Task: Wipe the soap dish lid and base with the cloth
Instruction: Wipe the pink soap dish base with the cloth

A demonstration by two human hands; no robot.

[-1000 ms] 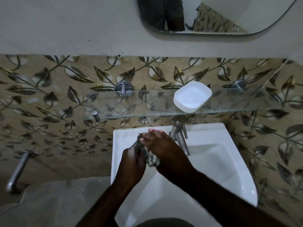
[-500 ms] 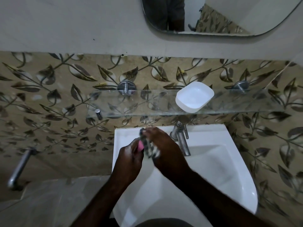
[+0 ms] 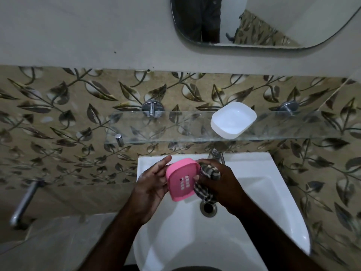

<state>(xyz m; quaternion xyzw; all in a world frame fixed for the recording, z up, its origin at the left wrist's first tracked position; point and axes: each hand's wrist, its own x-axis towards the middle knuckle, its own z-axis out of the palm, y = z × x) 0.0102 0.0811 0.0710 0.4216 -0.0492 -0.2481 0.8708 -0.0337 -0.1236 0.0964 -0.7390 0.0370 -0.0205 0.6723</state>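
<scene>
A pink slotted soap dish part is held over the white basin, its inside facing me. My left hand grips it from the left edge and behind. My right hand holds a bunched checked cloth against the pink part's right edge. The white soap dish part lies open side up on the glass shelf above the basin.
The white washbasin has a drain just below my hands and a metal tap behind them. A mirror hangs above. A metal pipe sticks out of the wall at the left.
The pink part, earlier almost hidden between my hands and the cloth, is now turned open toward me; my hands have spread apart and the cloth has shifted to its right edge.
</scene>
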